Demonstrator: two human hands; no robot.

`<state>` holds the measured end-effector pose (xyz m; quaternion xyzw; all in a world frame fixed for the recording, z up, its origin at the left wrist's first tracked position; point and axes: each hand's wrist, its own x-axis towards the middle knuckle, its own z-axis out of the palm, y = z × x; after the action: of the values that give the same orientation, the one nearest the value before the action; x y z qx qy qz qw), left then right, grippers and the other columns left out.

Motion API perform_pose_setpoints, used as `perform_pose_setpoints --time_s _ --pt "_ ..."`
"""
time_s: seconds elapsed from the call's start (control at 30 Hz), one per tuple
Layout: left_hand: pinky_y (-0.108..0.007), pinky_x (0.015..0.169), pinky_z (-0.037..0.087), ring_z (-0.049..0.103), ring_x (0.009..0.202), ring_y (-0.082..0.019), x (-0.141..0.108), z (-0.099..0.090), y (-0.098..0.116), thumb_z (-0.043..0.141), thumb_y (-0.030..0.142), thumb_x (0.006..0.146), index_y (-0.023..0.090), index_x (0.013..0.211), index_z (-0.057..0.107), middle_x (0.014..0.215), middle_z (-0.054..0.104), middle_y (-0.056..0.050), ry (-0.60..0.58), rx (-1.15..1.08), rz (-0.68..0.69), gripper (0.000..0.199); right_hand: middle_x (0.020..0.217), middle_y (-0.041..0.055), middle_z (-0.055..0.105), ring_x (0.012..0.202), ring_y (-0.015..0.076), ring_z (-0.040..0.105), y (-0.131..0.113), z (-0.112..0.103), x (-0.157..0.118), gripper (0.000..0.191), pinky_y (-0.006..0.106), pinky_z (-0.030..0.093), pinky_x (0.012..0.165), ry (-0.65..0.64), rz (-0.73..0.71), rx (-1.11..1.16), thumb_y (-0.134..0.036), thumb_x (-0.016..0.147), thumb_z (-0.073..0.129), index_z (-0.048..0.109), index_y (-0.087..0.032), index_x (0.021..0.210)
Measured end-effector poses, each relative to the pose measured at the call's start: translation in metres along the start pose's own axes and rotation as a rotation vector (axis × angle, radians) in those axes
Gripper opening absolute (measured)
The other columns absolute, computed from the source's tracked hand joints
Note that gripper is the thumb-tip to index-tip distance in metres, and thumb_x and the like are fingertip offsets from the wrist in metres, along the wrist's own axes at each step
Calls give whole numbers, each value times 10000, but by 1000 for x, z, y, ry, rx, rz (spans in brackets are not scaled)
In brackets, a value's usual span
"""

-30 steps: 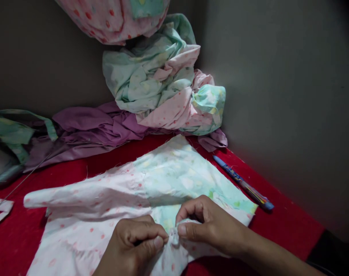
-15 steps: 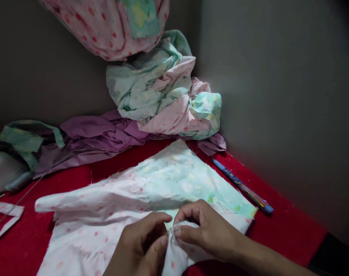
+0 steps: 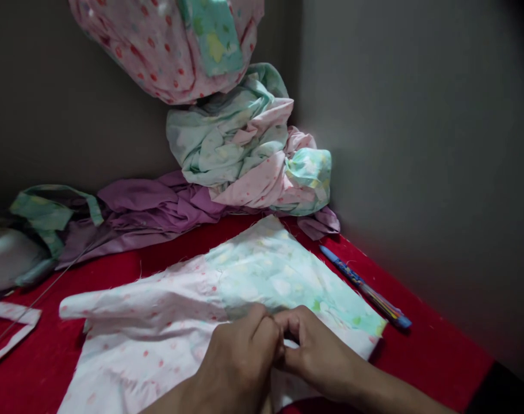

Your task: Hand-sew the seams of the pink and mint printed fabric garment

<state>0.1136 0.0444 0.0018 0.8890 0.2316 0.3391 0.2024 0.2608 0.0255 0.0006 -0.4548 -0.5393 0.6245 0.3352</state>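
Observation:
A piece of cloth (image 3: 167, 339), white with pink-red dots and joined to a pale green floral part, lies rumpled with frayed edges. My right hand (image 3: 313, 351) pinches a fold of this cloth near its front edge, index finger bent and thumb below. Against its fingertips is my left hand (image 3: 244, 356), closed, its back toward me. Its fingertips are hidden, so what they grip does not show. Between and below the hands, a bit of the white cloth hangs down.
Red cloth covers the work surface (image 3: 434, 345). A blue multi-colour pen (image 3: 365, 287) lies right of the cloth. Behind are purple fabric (image 3: 158, 201), a floral fabric heap (image 3: 244, 138) and a dotted bundle (image 3: 158, 46). At left are a white strip (image 3: 18, 330) and a rounded pale object (image 3: 11, 259).
My left hand has closed and moved right, up against my right hand, covering the gathered fold. My right hand keeps its pinch. The whole view has shifted slightly.

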Motion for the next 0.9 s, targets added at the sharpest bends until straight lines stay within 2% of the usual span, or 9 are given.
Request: perform_pose_setpoints --time_s 0.07,0.13,0.23,0.3,0.37,0.5,0.73,0.83,0.9 --pt "-243 480 295 426 546 -136 6 -7 5 374 176 790 188 683 396 633 440 -17 29 -173 -114 110 576 -27 450 576 101 375 0 1 0 159 200 307 538 -6 3 -36 -222 675 613 557 -117 570" --pt "-221 475 321 431 517 -107 12 -16 8 353 241 857 180 699 423 653 503 -20 39 -414 -364 183 583 -17 478 575 108 393 -1 1 -1 127 205 315 539 20 52 -64 -217 678 592 585 -114 605" --pt "-158 352 243 361 353 -37 19 -23 2 385 339 876 181 723 423 606 570 9 46 -832 -782 224 610 4 535 577 121 433 -2 -1 -3 141 215 335 547 36 122 -53 -244 663 598 639 -112 689" --pt "-135 299 209 344 287 -28 19 -24 -4 421 357 855 183 709 411 525 565 23 53 -986 -903 227 599 8 547 564 120 442 -2 -2 -4 163 216 338 541 23 136 -45 -264 657 610 658 -113 694" --pt "-129 273 238 380 272 -42 18 -23 -11 463 349 826 176 695 431 477 549 28 57 -1018 -926 219 579 9 542 551 116 440 -3 -2 -3 171 215 336 534 27 152 -41 -272 655 614 666 -110 673" --pt "-135 288 325 472 318 -65 14 -21 -18 535 321 779 156 726 492 509 573 17 73 -1048 -925 178 573 12 549 543 115 444 -3 -1 -3 174 218 339 529 38 206 -23 -268 645 618 671 -104 673" --pt "-145 310 341 476 348 -70 14 -24 -11 545 290 751 151 726 515 521 561 26 136 -1021 -933 144 584 20 565 546 120 458 -3 1 -3 192 220 343 525 59 245 -59 -282 633 624 656 -102 691" --pt "-160 364 346 441 370 -63 13 -32 -2 532 223 742 141 706 548 495 524 36 67 -857 -915 91 583 11 547 544 112 444 -6 -4 -5 206 217 339 529 51 229 -91 -310 635 615 613 -107 673" --pt "-176 425 359 461 435 -73 7 -37 4 510 176 746 142 681 575 549 527 22 2 -619 -817 98 565 -1 523 528 105 425 -8 -8 -6 217 212 325 513 47 233 -134 -328 631 605 588 -114 661"
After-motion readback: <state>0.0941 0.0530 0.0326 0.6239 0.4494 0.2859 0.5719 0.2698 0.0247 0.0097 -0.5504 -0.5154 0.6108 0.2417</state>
